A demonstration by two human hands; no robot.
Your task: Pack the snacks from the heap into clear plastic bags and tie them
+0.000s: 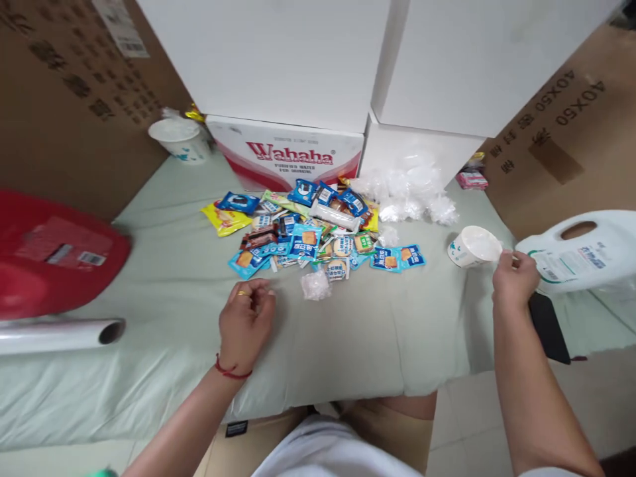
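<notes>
My right hand [515, 281] pinches the rim of a white paper cup [462, 253] with blue marks, which is on the bed-like surface at the right. Left of the middle, my left hand [247, 322] hovers low over the cloth. Its fingers are loosely curled, the thumb stands a little apart, and I see nothing in it. Just beyond lies a heap of small wrapped snacks [305, 241] in blue, yellow and brown packets. A crumpled clear plastic piece [316, 285] is at its near edge. Clear plastic bags [410, 189] are bunched behind the heap.
A white jug [579, 262] lies at the right beside a black flat object [549, 328]. Another paper cup [186, 149] stands at the back left. A red container [54, 265] and a plastic film roll [59, 336] lie left. Cardboard and a Wahaha box [293, 159] enclose the surface.
</notes>
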